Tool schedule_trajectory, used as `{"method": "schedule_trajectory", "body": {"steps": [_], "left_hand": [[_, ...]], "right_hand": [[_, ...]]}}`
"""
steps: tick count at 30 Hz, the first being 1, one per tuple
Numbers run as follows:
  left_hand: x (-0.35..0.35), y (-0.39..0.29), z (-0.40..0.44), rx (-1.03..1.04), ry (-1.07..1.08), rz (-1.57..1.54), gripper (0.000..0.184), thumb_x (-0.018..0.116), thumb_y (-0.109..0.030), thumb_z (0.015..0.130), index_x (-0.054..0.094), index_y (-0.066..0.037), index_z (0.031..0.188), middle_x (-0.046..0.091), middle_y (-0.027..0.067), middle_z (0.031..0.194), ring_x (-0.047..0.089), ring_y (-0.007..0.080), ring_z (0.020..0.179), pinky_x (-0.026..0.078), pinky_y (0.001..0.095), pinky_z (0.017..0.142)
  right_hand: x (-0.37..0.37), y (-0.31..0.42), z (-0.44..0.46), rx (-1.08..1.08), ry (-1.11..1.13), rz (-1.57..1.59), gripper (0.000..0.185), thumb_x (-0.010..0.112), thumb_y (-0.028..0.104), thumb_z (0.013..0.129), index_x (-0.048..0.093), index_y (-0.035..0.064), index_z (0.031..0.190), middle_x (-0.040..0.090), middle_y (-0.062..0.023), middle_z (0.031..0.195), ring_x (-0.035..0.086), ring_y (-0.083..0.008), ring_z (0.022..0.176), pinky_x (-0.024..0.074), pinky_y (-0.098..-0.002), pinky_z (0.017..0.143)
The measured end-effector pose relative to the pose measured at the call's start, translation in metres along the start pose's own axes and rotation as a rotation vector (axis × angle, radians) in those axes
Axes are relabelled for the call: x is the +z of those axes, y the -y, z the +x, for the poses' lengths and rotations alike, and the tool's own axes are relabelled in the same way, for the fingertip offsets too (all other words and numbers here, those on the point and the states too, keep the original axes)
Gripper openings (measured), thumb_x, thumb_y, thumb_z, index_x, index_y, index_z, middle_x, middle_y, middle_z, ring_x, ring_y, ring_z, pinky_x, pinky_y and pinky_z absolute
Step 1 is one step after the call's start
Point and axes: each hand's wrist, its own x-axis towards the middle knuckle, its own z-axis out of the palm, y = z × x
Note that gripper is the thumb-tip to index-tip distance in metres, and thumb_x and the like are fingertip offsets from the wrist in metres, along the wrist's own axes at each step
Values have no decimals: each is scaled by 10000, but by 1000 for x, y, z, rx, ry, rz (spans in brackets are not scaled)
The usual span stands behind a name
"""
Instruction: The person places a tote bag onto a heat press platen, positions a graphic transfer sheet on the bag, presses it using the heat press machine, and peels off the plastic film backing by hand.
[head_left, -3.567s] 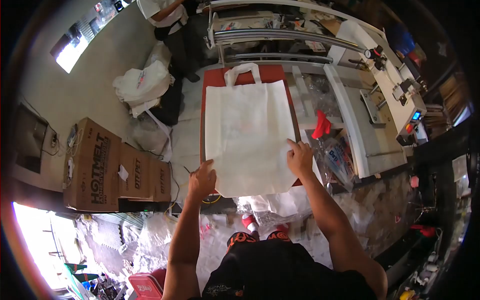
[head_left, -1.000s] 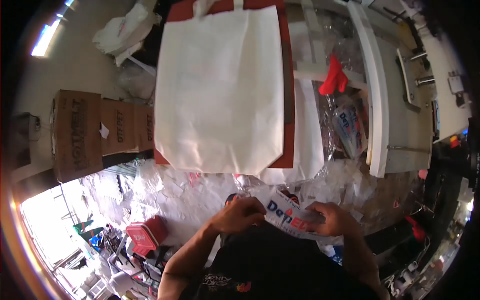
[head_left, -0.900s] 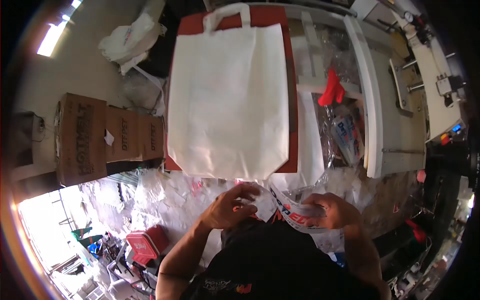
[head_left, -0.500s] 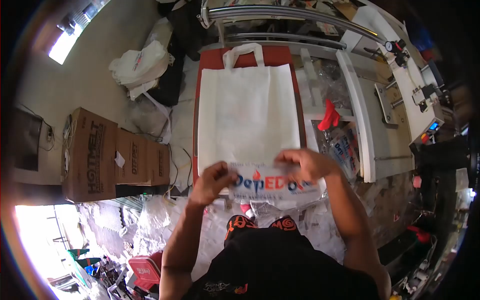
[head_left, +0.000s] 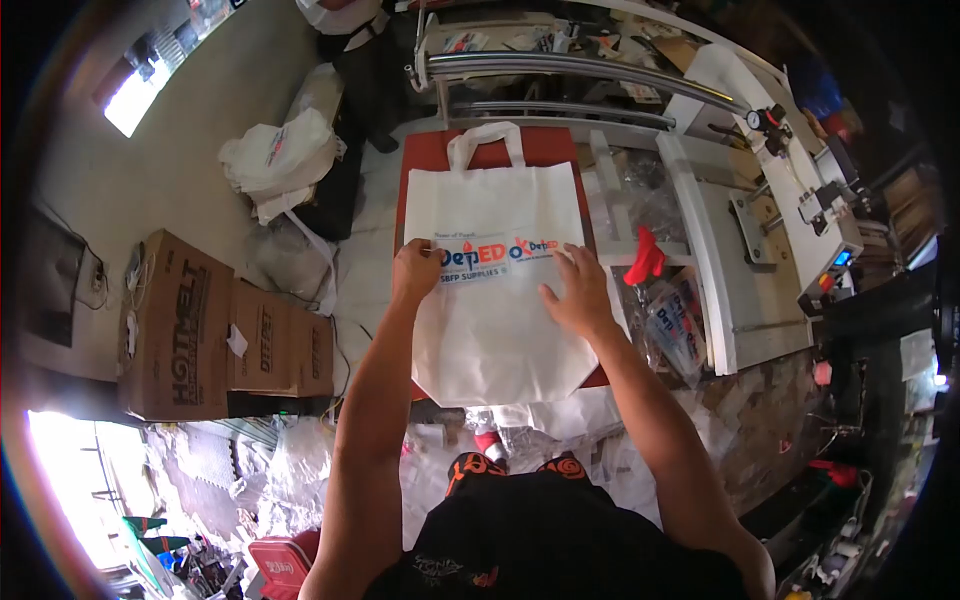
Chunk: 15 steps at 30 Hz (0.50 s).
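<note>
1. Sheet with print (head_left: 480, 262) lies flat on the white tote bag (head_left: 500, 345), upper-middle part, between the two hands. Bag is on the red board (head_left: 430, 150), handles pointing away from the person.
2. Sheet's long axis runs left-right, crosswise to the bag's longer side.
3. Left hand (head_left: 416, 270) nearer: over the sheet's left end, fingers curled, narrow. Pinching or just pressing, cannot tell.
4. Right hand (head_left: 582, 295) at the other end: fingers spread wide, thumb apart, fingertips just beside the smaller logo. Contact with sheet edge, cannot tell. No grasp visible.
5. From the left fingers the sheet extends rightward; from the right fingers, leftward.
6. Sheet text: big "DepED" in blue and red, "OK", smaller "DepED" at right, "SBFP SUPPLIES" below. Tiny top line looks like "Name of Pupil"; rest too small.
7. Large carton (head_left: 180, 335), left side: "HOTMELT", lower lines unclear. Two smaller cartons beside it: "DTF PET".
8. Plastic packet (head_left: 672, 325), right of board: "Dep" partly readable.
9. Red cooler (head_left: 283, 566), lower left: white script, not legible.
</note>
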Motion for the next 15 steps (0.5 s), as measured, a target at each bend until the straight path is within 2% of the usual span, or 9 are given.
{"method": "schedule_trajectory", "body": {"steps": [2, 3, 5, 6, 8, 9, 10, 12, 15], "left_hand": [[1, 2, -11, 150, -227, -16, 460, 643, -187, 864, 564, 24, 1265, 665, 222, 1122, 651, 325, 1009, 504, 398, 873], [-3, 3, -18, 151, -228, -13, 460, 643, -187, 864, 564, 24, 1265, 665, 222, 1122, 651, 325, 1009, 504, 398, 873], [-16, 4, -36, 454, -230, 188, 601, 649, -222, 866, 454, 25, 1378, 545, 269, 1316, 532, 403, 1205, 422, 446, 1024], [-14, 9, -43, 455, -232, 192, 601, 649, -222, 866, 454, 25, 1378, 545, 269, 1316, 532, 403, 1205, 422, 446, 1024], [-3, 17, -61, 533, -185, 326, 586, 643, -247, 875, 472, -11, 1384, 465, 259, 1412, 429, 427, 1307, 335, 479, 1107], [-3, 12, -72, 529, -139, 414, 567, 596, -288, 912, 462, -42, 1405, 397, 223, 1485, 371, 431, 1362, 304, 501, 1130], [-2, 18, -74, 529, -142, 414, 567, 596, -288, 912, 462, -42, 1405, 397, 223, 1485, 371, 431, 1362, 304, 501, 1130], [6, 28, -76, 541, -41, 665, 554, 527, -315, 955, 436, -45, 1430, 373, 201, 1513, 316, 446, 1397, 253, 528, 1152], [9, 37, -74, 543, -43, 638, 537, 480, -345, 972, 438, -83, 1440, 356, 165, 1537, 285, 435, 1421, 233, 536, 1161]], "right_hand": [[8, -1, -8, -29, 43, -163, 563, 690, 343, 843, 544, 28, 1287, 456, -176, 1394, 392, -388, 1312, 331, -527, 1081], [12, -3, -13, -28, 41, -161, 563, 690, 343, 843, 544, 28, 1287, 456, -176, 1394, 392, -388, 1312, 331, -527, 1081], [17, -8, -20, -49, 40, -145, 566, 677, 372, 851, 556, 26, 1284, 418, -166, 1439, 365, -394, 1341, 302, -547, 1098], [17, -7, -20, -49, 38, -142, 566, 677, 372, 851, 556, 26, 1284, 418, -166, 1439, 365, -394, 1341, 302, -547, 1098], [14, -3, -21, -3, 66, -125, 576, 677, 368, 853, 540, 30, 1299, 398, -165, 1460, 346, -395, 1360, 288, -557, 1105], [15, -3, -22, -4, 66, -122, 576, 677, 368, 853, 540, 30, 1299, 398, -165, 1460, 346, -395, 1360, 288, -557, 1105], [14, -3, -21, -7, 38, -100, 593, 692, 334, 839, 520, 37, 1323, 399, -172, 1464, 354, -417, 1349, 303, -544, 1096], [10, 0, -19, -12, 13, -79, 617, 706, 300, 826, 500, 43, 1348, 400, -178, 1469, 363, -438, 1339, 319, -530, 1086], [5, 5, -17, 6, 59, -95, 648, 661, 307, 845, 461, 55, 1408, 373, -139, 1520, 316, -437, 1384, 297, -544, 1101]]}}
